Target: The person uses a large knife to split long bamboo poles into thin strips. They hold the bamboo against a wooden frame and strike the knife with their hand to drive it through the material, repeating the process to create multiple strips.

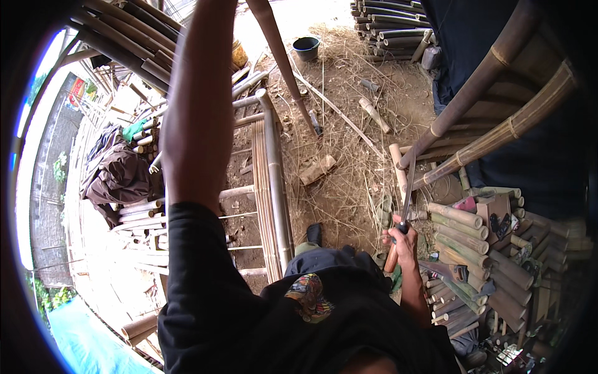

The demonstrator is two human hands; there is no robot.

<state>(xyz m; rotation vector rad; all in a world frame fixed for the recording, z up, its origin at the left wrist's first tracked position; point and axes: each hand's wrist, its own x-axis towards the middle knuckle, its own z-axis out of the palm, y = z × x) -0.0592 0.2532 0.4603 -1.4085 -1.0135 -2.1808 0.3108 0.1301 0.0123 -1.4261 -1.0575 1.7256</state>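
Observation:
My right hand [407, 244], low and right of centre, is closed around a long-bladed knife [407, 201]. Its narrow blade points up and away, and its brown wooden handle end sticks out below my fingers. Just past the blade stands a bamboo structure [430, 138] with thick slanting poles and short cross pieces; whether the blade touches it I cannot tell. My left arm [202, 118] reaches up and out through the top edge, so that hand is out of sight. Beside my body on the left is a bamboo frame [272, 181] with a slatted side.
Bamboo scraps [317, 169] and shavings litter the dirt floor [349, 199]. A dark bucket [306, 48] stands farther off. Cut bamboo is stacked at the far right [392, 31] and near right [458, 230]. Dark cloth [115, 168] drapes over poles at left; a blue tarp [93, 340] lies lower left.

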